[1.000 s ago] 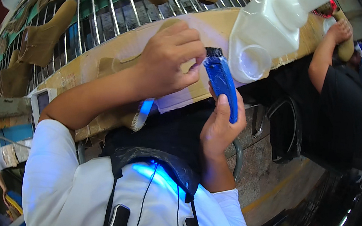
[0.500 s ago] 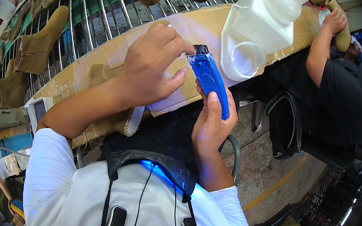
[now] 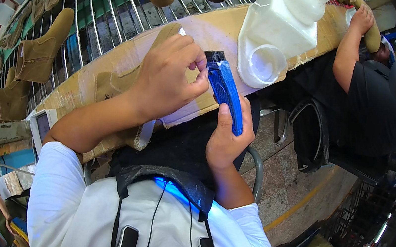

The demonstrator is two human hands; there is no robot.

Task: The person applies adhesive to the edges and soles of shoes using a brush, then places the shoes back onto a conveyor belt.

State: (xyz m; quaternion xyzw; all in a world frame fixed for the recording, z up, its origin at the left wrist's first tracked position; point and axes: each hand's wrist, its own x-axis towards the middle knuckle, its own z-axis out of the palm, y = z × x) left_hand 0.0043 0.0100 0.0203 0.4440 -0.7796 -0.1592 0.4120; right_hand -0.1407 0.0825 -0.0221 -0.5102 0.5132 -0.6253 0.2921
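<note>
My right hand (image 3: 228,140) grips a blue-handled brush (image 3: 229,97), its thumb along the handle. The brush points up and away from me, with dark bristles (image 3: 214,55) at its far end and whitish residue near them. My left hand (image 3: 172,72) is closed in a pinch, its fingertips right beside the brush head. Whatever is in that pinch, if anything, is too small to make out. Beneath my left forearm and hand, a tan boot (image 3: 113,82) lies on the cardboard-covered table (image 3: 220,26), partly hidden, with a pale sole edge (image 3: 145,134) showing.
A white plastic container (image 3: 280,29) with a round cup (image 3: 264,65) of pale liquid stands right of the brush. Tan boots (image 3: 43,48) and soles sit on a metal rack (image 3: 108,7) beyond. At right, a seated co-worker (image 3: 370,106) handles another boot (image 3: 369,36).
The brush has turned so more of its edge shows. My left fingers, spread around the bristle end before, have drawn together into a pinch slightly lower beside it.
</note>
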